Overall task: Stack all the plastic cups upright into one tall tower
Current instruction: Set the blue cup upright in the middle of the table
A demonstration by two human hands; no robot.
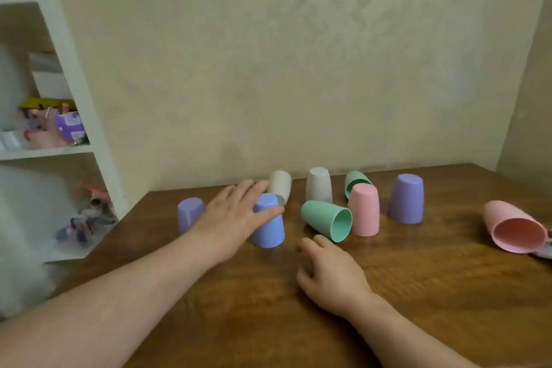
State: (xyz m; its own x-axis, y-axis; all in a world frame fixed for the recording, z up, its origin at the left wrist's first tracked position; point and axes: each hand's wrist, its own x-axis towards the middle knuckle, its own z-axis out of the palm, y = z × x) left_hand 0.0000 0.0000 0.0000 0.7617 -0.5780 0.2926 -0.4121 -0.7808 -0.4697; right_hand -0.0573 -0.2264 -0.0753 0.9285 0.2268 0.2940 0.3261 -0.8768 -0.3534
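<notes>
Several pastel plastic cups are scattered on a brown wooden table point(418, 293). My left hand point(236, 218) reaches over a blue upside-down cup point(268, 228), fingers spread, thumb lying across its top. A purple cup point(189, 213) stands upside down to its left, and a tilted white cup point(280, 187) sits behind it. My right hand point(331, 272) rests on the table, fingers loosely curled and holding nothing, just in front of a green cup point(325, 219) lying on its side. Behind stand a white cup point(319, 185), a pink cup point(363, 209), a purple cup point(406, 199) and a tipped green cup point(355, 181).
Another pink cup point(512, 227) lies on its side near the table's right edge. A beige wall point(298, 69) runs along the back of the table. A white shelf unit point(74, 84) with cluttered items stands at the left.
</notes>
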